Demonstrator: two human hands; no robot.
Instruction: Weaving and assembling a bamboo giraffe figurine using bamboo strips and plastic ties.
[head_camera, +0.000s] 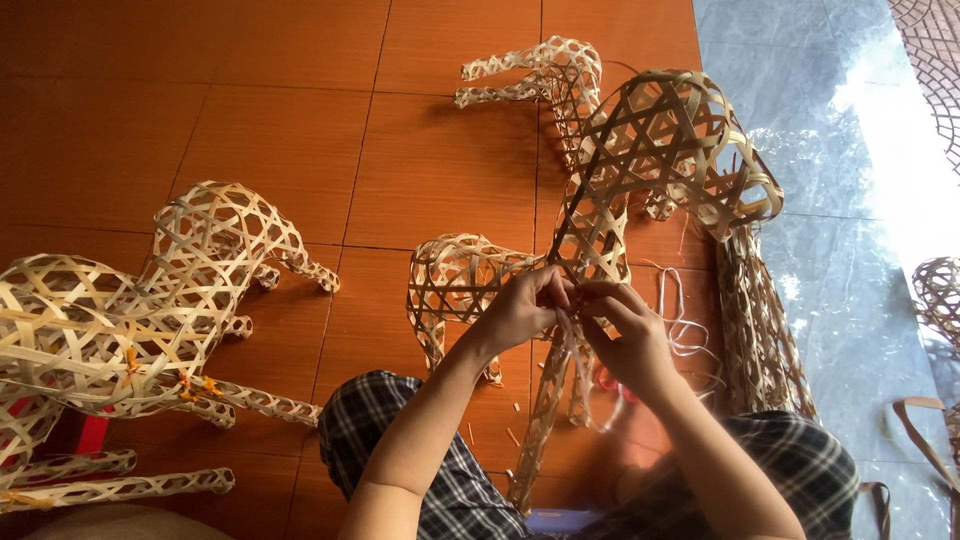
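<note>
Orange-brown tiled floor (200, 90); grey marbled slab (850, 250) along right side (bright daylight glare on it).

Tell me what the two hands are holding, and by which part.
Both the left hand and the right hand grip the open-weave bamboo animal figure at its narrow neck-like part, fingers pinching the loose strips there.

Woven figures (150, 300) left (floor), woven frame (660, 150) right, above hands (580, 320).
</note>
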